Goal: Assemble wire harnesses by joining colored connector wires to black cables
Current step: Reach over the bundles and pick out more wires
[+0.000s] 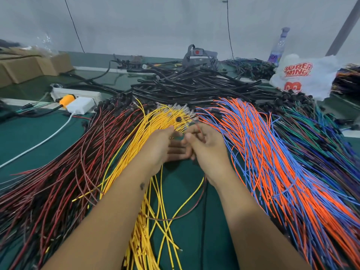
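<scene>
Head view: both hands are met at frame centre over the green mat (181, 191). The left hand (161, 147) is curled, fingertips pinched at the yellow wires (155, 123); what exactly is pinched can't be made out. The right hand (206, 145) is curled too, thumb and forefinger closed on sth small with a thin red wire (199, 128) rising from it; the part itself is hidden by the fingers. Red/black wires (64, 172) are fanned at 9 o'clock, orange/blue wires (272, 162) at 3 o'clock, green/blue wires (311, 123) further out toward 2, cut off by the frame edge. The black cables (191, 84) are piled at 12 o'clock, beyond the hands. A white bag (303, 75) w/ red print and a bottle (278, 47) are seen at 1–2 o'clock, a power strip (78, 93) and cardboard boxes (29, 65) at 10–11.
</scene>
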Demonstrator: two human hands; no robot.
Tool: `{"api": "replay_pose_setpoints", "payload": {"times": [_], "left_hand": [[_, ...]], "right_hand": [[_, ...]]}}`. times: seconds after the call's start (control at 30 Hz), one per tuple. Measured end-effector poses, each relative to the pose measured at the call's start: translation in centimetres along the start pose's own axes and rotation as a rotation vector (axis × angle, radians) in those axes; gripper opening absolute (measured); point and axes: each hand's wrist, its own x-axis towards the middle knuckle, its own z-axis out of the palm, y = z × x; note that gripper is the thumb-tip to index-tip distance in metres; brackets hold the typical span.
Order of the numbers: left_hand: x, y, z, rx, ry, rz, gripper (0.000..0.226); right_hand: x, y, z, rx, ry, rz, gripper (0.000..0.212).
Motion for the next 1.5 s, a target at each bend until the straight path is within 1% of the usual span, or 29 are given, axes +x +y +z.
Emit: {"api": "replay_pose_setpoints", "payload": {"times": [0.07, 0.1, 0.13, 0.2, 0.27, 0.33, 0.37, 0.43, 0.5, 0.57, 0.63, 0.73, 0.8, 0.87, 1.03, 1.1, 1.17, 1.23, 1.27, 1.3, 1.33, 1.4, 1.43, 1.5], "left_hand": [[0.3, -0.1, -0.4, -0.001, 0.007, -0.021, 0.051], [0.4, -0.1, -0.6, -0.012, 0.017, -0.012, 0.050], [0.4, -0.2, -0.7, -0.043, 0.025, 0.013, 0.046], [0.4, -0.2, -0.9, -0.128, 0.027, 0.091, 0.033], [0.7, -0.2, -1.0, -0.226, 0.055, 0.157, 0.028], [1.0, 0.0, -1.3, -0.348, 0.099, 0.182, 0.028], [1.1, 0.1, -1.6, -0.396, 0.097, 0.172, 0.028], [1.0, 0.3, -2.1, -0.417, 0.017, 0.120, 0.027], [0.5, 0.4, -2.4, -0.345, -0.090, 0.073, 0.029], [0.1, 0.3, -2.1, -0.197, -0.174, 0.058, 0.031], [-0.1, 0.0, -1.4, -0.031, -0.237, 0.054, 0.030], [-0.4, -0.5, -0.5, 0.171, -0.285, 0.072, 0.029], [-0.5, -0.7, 0.0, 0.189, -0.274, 0.095, 0.031], [-0.3, -0.8, 0.2, 0.184, -0.213, 0.130, 0.030], [0.1, -1.0, 0.2, 0.176, -0.102, 0.183, 0.032], [0.2, -1.1, 0.1, 0.244, -0.071, 0.190, 0.033], [0.3, -1.1, 0.0, 0.273, -0.048, 0.198, 0.033], [0.4, -1.1, -0.1, 0.218, -0.025, 0.216, 0.036], [0.5, -0.9, -0.1, 0.167, -0.017, 0.219, 0.036], [0.5, -0.8, -0.2, 0.101, -0.015, 0.213, 0.036], [0.6, -0.6, -0.4, 0.024, -0.018, 0.200, 0.035], [0.8, -0.3, -0.7, -0.112, -0.022, 0.169, 0.035], [0.9, -0.2, -0.8, -0.153, -0.023, 0.156, 0.034], [0.9, -0.2, -0.9, -0.175, -0.029, 0.127, 0.035]], "right_hand": [[-0.4, 0.2, 0.5, -0.148, -0.082, -0.015, 0.022], [-0.6, 0.4, 0.8, -0.226, -0.120, -0.026, 0.021], [-0.9, 0.6, 1.0, -0.277, -0.157, -0.030, 0.022], [-1.1, 0.9, 1.1, -0.286, -0.191, -0.005, 0.030], [-1.2, 0.9, 1.2, -0.317, -0.135, 0.007, 0.040], [-1.0, 0.8, 1.2, -0.319, 0.003, -0.029, 0.050], [-0.9, 0.7, 1.1, -0.270, 0.085, -0.043, 0.052], [-0.4, 0.5, 0.8, -0.125, 0.206, -0.031, 0.050], [0.0, 0.4, 0.3, -0.002, 0.237, 0.009, 0.041], [0.3, 0.4, 0.0, 0.062, 0.212, 0.046, 0.032], [0.4, 0.4, 0.0, 0.081, 0.184, 0.065, 0.028], [0.5, 0.5, 0.0, 0.063, 0.195, 0.023, 0.026], [0.6, 0.5, -0.2, 0.040, 0.227, -0.005, 0.021], [0.5, 0.4, -0.3, 0.013, 0.236, -0.008, 0.019], [0.1, 0.4, 0.0, -0.034, 0.147, 0.005, 0.024], [0.2, 0.5, 0.0, -0.108, 0.135, -0.004, 0.021], [0.3, 0.5, 0.2, -0.171, 0.158, -0.022, 0.020], [0.4, 0.6, 0.1, -0.215, 0.252, -0.048, 0.035], [0.4, 0.5, -0.2, -0.238, 0.330, -0.068, 0.039], [0.4, 0.4, -0.6, -0.289, 0.409, -0.095, 0.039], [0.5, 0.4, -1.0, -0.386, 0.471, -0.121, 0.036], [0.7, 0.6, -2.1, -0.643, 0.524, -0.114, 0.028], [0.7, 0.7, -2.5, -0.771, 0.517, -0.070, 0.025], [0.7, 1.0, -2.8, -0.984, 0.432, 0.063, 0.035]]}}
